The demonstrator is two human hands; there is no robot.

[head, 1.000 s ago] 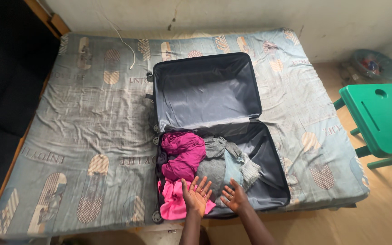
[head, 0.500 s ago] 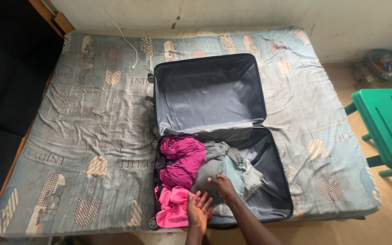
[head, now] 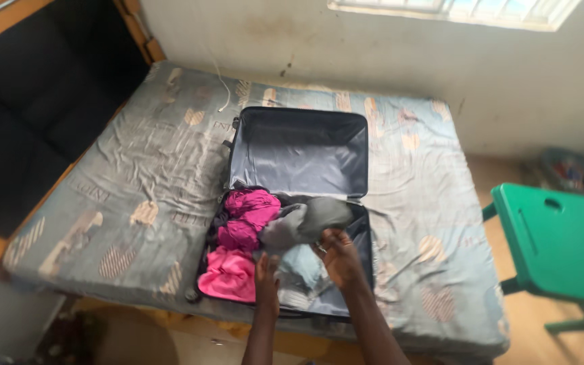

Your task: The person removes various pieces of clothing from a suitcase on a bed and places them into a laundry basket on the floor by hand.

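Right hand [head: 338, 255] gripping the edge of one grey garment [head: 309, 222], lifted a little over the other clothes. Left hand [head: 267, 276] just beside, fingers spread flat on a pale blue cloth [head: 300, 265], pressing rather than grasping, as far as the blur allows. Under both hands, one open suitcase [head: 297, 152], lid laid back, dark lining bare. Inside, at the left: two pink pieces, a magenta bundle [head: 248, 216] above, a brighter pink one [head: 229, 274] below, touching. All resting on one mattress [head: 136, 176] with a patterned grey sheet. Across the sheet, one white cord [head: 223, 88]. At right, one green stool [head: 555, 243], well apart from the suitcase.
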